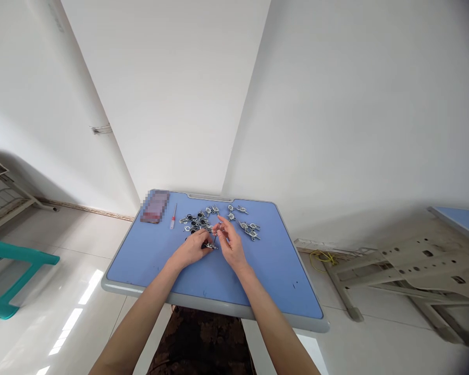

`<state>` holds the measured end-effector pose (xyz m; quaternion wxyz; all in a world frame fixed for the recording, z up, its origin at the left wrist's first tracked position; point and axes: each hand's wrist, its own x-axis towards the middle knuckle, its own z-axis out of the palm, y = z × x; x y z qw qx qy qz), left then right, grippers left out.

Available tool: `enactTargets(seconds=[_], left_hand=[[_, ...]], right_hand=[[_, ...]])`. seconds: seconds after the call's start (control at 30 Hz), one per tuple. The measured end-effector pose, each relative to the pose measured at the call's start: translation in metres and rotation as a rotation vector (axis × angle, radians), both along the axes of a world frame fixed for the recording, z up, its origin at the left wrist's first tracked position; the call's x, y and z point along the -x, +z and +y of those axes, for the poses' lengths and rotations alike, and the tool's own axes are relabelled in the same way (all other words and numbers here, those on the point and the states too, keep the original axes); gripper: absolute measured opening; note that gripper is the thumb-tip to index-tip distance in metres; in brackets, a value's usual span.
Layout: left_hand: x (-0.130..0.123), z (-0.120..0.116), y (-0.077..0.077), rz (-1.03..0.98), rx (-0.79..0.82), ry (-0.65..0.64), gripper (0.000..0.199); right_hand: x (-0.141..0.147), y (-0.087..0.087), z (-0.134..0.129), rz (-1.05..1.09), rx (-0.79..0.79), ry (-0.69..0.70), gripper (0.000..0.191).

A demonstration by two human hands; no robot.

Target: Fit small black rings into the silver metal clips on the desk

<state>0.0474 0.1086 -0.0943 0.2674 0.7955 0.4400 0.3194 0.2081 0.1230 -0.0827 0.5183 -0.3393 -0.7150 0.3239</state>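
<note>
Metal clips (201,224) under left hand (191,249), right hand (230,244); desk edge (172,298) far.

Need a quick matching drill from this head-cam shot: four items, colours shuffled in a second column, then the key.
Items:
1. Metal fittings
2. Tabletop
3. Screwdriver handle
4. Floor cable

Colours:
A. Red
B. Yellow
C. Silver and black
D. Blue

Pairs: 1-C, 2-D, 3-A, 4-B
</note>
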Motion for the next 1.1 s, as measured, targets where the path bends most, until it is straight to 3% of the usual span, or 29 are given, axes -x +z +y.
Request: enactTargets(seconds=[0.17,0.4,0.6,0.8,0.97,1.1], left_hand=[[-0.0002,0.0003,-0.0009,0.016,-0.009,0.021,0.015],[-0.0004,-0.0007,0.0020,0.008,-0.008,0.004,0.013],[-0.0003,0.0004,0.0003,0.011,-0.011,0.015,0.014],[0.0001,0.0003,0.0008,-0.002,-0.006,0.004,0.015],[-0.0002,-0.0006,0.0032,0.006,0.002,0.008,0.014],[-0.0001,0.0001,0.0015,0.009,0.004,0.011,0.015]], right_hand=[[0.0004,0.0033,-0.0003,-0.038,-0.082,-0.110,0.029],[-0.0014,0.0032,0.0012,0.003,-0.003,0.046,0.035],[-0.0009,0.0022,0.0021,-0.058,-0.064,-0.085,0.033],[-0.0013,-0.0013,0.0029,0.063,0.082,0.015,0.042],[-0.0009,-0.0007,0.0016,0.035,0.082,-0.018,0.034],[-0.0002,0.0021,-0.0006,0.164,0.099,0.004,0.030]])
